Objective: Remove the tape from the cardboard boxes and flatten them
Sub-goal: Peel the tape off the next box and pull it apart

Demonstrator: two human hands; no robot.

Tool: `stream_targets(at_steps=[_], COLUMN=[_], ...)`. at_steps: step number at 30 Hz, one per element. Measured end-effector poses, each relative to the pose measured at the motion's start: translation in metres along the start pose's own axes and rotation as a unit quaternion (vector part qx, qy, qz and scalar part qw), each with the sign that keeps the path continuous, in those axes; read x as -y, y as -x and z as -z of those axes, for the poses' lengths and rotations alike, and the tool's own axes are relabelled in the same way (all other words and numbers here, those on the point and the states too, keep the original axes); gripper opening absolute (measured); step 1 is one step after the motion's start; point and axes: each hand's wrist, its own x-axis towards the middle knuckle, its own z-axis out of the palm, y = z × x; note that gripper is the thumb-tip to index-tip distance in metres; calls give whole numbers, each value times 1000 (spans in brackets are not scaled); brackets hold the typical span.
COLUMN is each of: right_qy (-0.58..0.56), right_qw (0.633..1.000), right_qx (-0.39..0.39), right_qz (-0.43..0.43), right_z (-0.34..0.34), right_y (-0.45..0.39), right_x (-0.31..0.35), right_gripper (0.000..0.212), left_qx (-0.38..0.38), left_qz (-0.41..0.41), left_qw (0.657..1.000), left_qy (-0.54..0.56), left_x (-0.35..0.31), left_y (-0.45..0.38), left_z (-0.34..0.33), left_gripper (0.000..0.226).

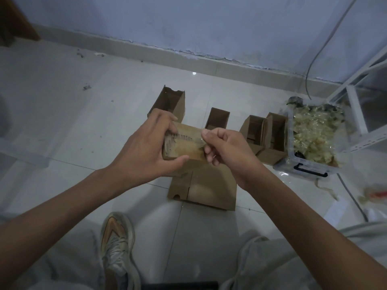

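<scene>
On the pale tiled floor point(62, 126), a clear plastic bin point(310, 168) sits at the person's right, heaped with crumpled yellowish tape. Four open cardboard boxes point(217, 120) stand in a row near the wall; their insides are too dark to read. A flattened box point(211, 189) lies nearer the feet. Above it, the left hand point(144, 149) grips a small box point(182, 143), fingers curled over its far edge, while the right hand point(228, 151) pinches a strip of clear tape point(188, 140) peeling off its face.
</scene>
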Motion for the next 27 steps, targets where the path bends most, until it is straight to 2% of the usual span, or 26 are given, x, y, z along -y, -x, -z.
stream_targets(at_steps=[5, 7, 9, 11, 13, 14, 17, 18, 23, 27], right_qy=[-33, -27, 87, 266, 375, 380, 214, 176, 199, 221], right_qw=[996, 998, 995, 949, 903, 900, 964, 975, 975, 973], right_qx=[79, 49, -52, -143, -149, -136, -87, -77, -84, -50], right_qz=[0, -10, 23, 93, 150, 163, 131, 109, 46, 48], right_z=[-4, -3, -3, -7, -19, -24, -28, -27, -20, -19], right_y=[-1, -1, -3, -5, -3, -3, 0, 0, -4, -5], right_x=[-2, -4, -7, -13, -16, -17, -14, -10, -6, -6], right_gripper=[22, 21, 17, 16, 18, 18, 21, 21, 26, 27], left_qx=[55, 53, 42, 37, 32, 30, 27, 24, 23, 27], left_qz=[-7, -12, -12, -23, -38, -37, -17, -14, -25, -34], left_qw=[996, 995, 994, 992, 990, 990, 994, 996, 995, 993], left_qy=[-74, -83, -96, -114, -131, -129, -100, -90, -98, -111], left_x=[-3, -2, -2, -5, -8, -9, -4, -3, -6, -7], left_y=[-1, -1, -2, -2, -2, -2, 1, 2, 2, 2], left_z=[-4, -2, 1, 0, -2, -2, 2, 3, 0, -1], left_gripper=[69, 62, 56, 56, 54, 53, 50, 49, 48, 48])
